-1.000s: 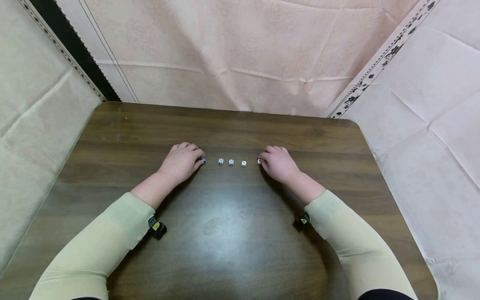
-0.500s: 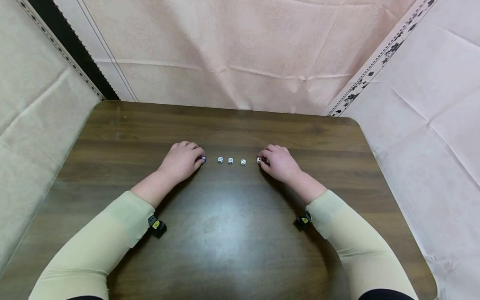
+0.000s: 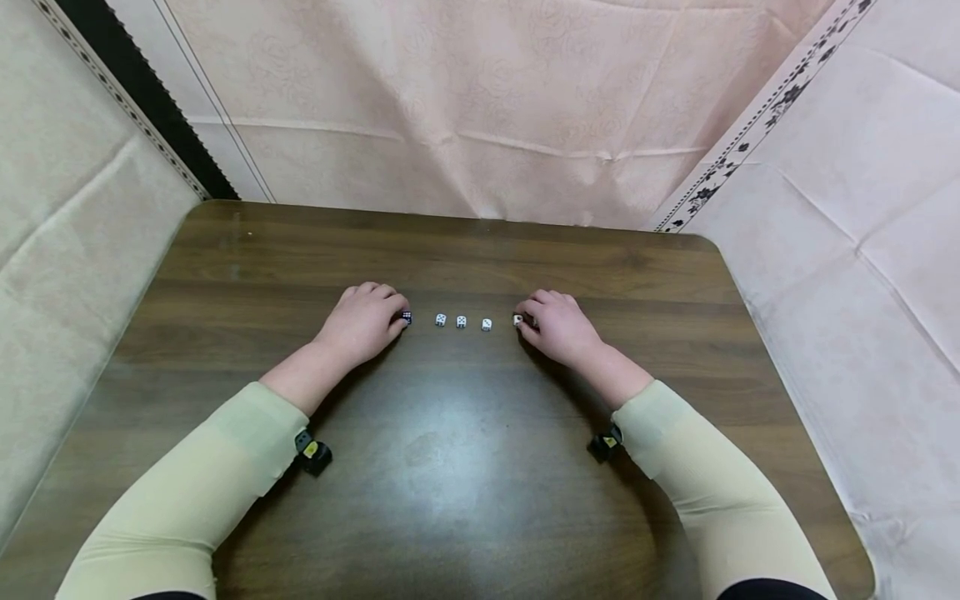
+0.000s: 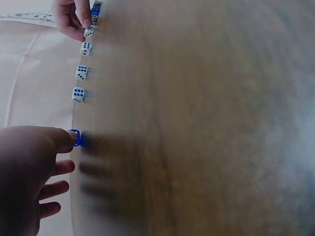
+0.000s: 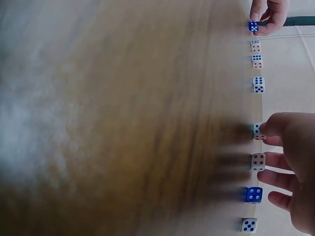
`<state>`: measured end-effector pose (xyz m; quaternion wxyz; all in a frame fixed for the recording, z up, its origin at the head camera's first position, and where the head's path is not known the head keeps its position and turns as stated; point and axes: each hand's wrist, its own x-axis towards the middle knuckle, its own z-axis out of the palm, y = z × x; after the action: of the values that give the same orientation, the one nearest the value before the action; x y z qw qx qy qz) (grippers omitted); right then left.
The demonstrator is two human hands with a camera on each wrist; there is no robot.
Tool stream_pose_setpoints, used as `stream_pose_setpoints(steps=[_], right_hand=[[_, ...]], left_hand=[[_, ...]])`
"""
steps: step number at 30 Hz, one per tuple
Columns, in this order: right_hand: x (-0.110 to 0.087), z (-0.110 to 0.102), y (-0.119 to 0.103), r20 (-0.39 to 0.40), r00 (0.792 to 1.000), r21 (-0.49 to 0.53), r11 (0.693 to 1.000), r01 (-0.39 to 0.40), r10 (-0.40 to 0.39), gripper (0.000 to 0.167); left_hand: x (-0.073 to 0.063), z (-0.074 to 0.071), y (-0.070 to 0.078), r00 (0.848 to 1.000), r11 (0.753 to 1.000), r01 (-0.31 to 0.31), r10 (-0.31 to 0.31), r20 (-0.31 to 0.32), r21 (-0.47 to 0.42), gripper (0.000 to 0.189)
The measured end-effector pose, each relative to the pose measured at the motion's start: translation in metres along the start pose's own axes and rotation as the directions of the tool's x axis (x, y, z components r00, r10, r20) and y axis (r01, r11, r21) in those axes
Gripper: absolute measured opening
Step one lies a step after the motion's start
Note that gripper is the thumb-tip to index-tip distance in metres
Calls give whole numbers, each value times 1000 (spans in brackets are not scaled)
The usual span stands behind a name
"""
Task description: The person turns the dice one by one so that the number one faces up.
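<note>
My left hand (image 3: 362,325) pinches a blue die (image 4: 76,138) between thumb and index finger at the left end of a row of dice. Its other fingers are spread apart in the left wrist view. At the right, my right hand (image 3: 558,327) holds a white die (image 5: 259,131) with thumb and index finger. Between the hands stand three white dice, the left one (image 3: 440,320), the middle one (image 3: 461,322) and the right one (image 3: 487,325). Below my right fingers, the right wrist view shows a white die with red pips (image 5: 258,162), a blue die (image 5: 254,195) and another white die (image 5: 249,225).
All of this is on a brown wood-grain table (image 3: 450,467) with rounded far corners. A pale pink cloth (image 3: 480,108) hangs behind its far edge, and white cloth (image 3: 847,208) with a floral border covers the right side. A small black device (image 3: 313,454) sits at the left sleeve.
Both hands stay nearly still at their dice. The head view has shifted slightly, and a gap between my right thumb and index finger shows a little more than a second ago.
</note>
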<state>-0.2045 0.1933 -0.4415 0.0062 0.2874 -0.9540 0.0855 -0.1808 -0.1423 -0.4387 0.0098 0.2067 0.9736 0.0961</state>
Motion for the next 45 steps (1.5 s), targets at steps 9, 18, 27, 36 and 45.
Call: stream_pose_setpoints(steps=[9,18,27,36,45], right_hand=[[-1,-1,0,-4,1000,11,1000,-11,11,25],[-3,-1,0,-37,999,22,1000,-8,9,28],[-9,-4,1,-50,998,71,997,-19,23,41],[-15,-6,5,-44,999,71,997,-17,20,44],[-17,-8,7,-53,998,75,997,-11,15,43]], left_hand=[[-1,-2,2,1000,1000,-4,4,-3,-2,25],[-3,-5,3,1000,1000,-2,2,-16,-8,28],[-10,-13,8,999,999,-5,4,-35,-32,43],[-16,-20,15,998,1000,-30,30,-48,-7,44],[-17,-25,20,998,998,-51,52,-41,23,43]])
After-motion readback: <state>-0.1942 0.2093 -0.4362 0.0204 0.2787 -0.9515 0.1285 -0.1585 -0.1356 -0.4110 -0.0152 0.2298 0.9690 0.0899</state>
